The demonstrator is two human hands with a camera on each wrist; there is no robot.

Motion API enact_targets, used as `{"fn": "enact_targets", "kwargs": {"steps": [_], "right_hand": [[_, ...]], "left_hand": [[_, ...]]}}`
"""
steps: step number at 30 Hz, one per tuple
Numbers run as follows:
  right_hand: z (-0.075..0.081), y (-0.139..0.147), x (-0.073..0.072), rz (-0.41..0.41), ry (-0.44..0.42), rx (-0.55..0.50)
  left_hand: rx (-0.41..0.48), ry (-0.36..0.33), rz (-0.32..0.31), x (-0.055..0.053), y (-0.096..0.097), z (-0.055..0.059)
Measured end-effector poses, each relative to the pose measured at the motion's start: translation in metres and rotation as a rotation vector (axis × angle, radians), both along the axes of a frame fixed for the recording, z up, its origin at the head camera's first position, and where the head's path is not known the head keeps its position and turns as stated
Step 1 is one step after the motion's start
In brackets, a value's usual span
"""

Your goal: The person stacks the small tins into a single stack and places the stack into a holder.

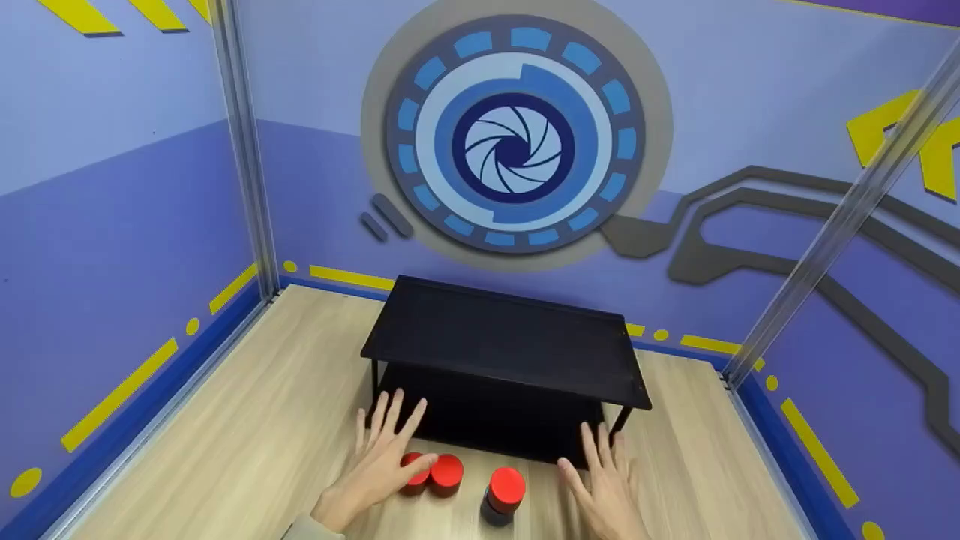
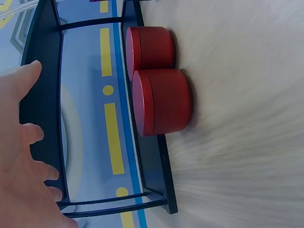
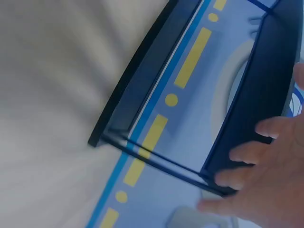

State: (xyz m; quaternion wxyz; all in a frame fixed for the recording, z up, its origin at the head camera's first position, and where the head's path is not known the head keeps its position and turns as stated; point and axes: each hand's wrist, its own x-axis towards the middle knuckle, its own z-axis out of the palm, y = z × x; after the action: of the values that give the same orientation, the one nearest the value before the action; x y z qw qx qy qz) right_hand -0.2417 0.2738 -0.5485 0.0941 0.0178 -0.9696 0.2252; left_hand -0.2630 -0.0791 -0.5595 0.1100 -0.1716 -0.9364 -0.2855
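A black two-level shelf stands on the wooden table. Two round red tins sit side by side before its left front. Farther right is a third round item with a red top and a dark lower part; its kind is unclear. My left hand hovers over the left tins with fingers spread, partly covering one in the head view, and holds nothing. Near the shelf's right front corner, my right hand has its fingers extended and spread, likewise holding nothing. Whether either hand touches the shelf I cannot tell.
Behind the shelf rises a blue and purple wall with a round printed emblem. Metal posts mark the corners, and side panels enclose the table to left and right.
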Motion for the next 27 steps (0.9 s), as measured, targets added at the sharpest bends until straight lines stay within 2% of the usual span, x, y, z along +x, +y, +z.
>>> {"fn": "enact_targets", "kwargs": {"steps": [4,7,11,16,21,27], "right_hand": [[-0.002,-0.017,0.004,0.136,-0.006,-0.218],[-0.002,-0.031,0.005,0.25,-0.019,-0.304],[-0.006,-0.049,0.002,0.371,-0.033,-0.297],[-0.017,-0.062,0.0,0.473,0.012,-0.211],[-0.024,-0.064,-0.002,0.505,0.082,-0.141],[-0.032,-0.063,-0.007,0.527,0.026,-0.17]], "left_hand": [[0.04,-0.06,-0.02,0.001,-0.004,-0.001],[0.067,-0.091,-0.024,0.002,-0.007,-0.001],[0.115,-0.138,-0.048,0.003,-0.013,-0.002],[0.174,-0.24,-0.096,0.008,-0.019,-0.012],[0.198,-0.293,-0.102,0.012,-0.019,-0.024],[0.25,-0.312,-0.109,0.011,-0.017,-0.034]]}}
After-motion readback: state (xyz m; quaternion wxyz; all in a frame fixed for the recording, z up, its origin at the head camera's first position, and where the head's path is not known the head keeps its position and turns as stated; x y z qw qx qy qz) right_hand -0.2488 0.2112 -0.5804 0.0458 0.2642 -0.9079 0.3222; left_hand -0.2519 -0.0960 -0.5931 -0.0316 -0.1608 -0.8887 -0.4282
